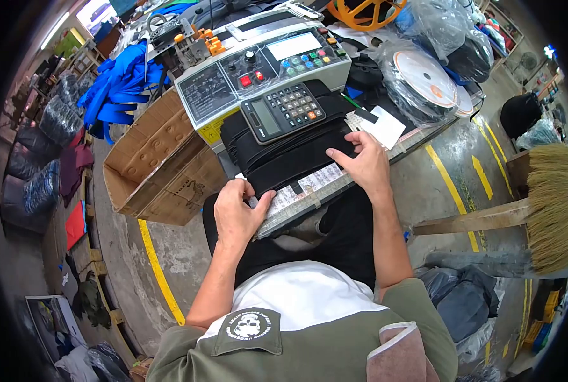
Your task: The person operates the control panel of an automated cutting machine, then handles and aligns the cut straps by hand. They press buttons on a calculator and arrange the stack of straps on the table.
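Observation:
My left hand point(234, 213) rests at the left end of the bench's front edge, thumb and fingers apart, close to the end of a black strap. My right hand point(366, 167) is at the strap's right end, its thumb stretched out and its fingers bent, with a gap between them. Between my hands lies a stack of black straps point(296, 156). A calculator point(282, 113) sits on top of it. Along the bench edge runs a marked paper strip point(319, 181). Just beyond my right fingers is a white paper piece point(386, 127).
Behind the straps stands a machine with a button panel point(265, 70). An open cardboard box point(163, 165) is on the left, below blue straps point(115, 86). At right are a plastic-wrapped reel point(425, 77) and a broom point(551, 210). Yellow lines mark the floor.

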The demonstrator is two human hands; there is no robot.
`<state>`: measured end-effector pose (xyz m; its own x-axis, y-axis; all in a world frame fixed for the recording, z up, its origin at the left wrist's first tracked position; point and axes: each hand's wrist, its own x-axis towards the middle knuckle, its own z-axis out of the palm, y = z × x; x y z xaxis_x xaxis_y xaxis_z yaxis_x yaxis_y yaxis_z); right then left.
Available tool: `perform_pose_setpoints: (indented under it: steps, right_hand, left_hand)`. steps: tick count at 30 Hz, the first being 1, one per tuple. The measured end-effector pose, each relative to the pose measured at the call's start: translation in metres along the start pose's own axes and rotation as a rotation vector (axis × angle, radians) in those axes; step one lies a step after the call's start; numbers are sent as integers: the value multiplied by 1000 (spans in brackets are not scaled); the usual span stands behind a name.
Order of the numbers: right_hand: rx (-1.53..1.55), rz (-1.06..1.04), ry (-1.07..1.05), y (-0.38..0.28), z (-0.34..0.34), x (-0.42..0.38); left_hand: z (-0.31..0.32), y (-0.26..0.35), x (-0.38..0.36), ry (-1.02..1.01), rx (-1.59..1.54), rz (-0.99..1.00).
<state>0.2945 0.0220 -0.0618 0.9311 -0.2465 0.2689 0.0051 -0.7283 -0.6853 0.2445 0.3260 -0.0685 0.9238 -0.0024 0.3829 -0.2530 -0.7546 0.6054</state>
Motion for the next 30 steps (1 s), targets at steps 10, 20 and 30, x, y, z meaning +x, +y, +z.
perform_pose_setpoints:
  steps: [10, 20, 30]
  right_hand:
    - [155, -74, 74, 6, 18, 2]
    - [4, -98, 75, 7, 16, 0]
    - [-30, -1, 97, 3, 17, -1]
  left_hand:
    - [-2, -2, -1, 5, 11, -12]
    - [-5, 8, 1, -7, -64, -78]
    - [1, 2, -8, 7, -4, 37]
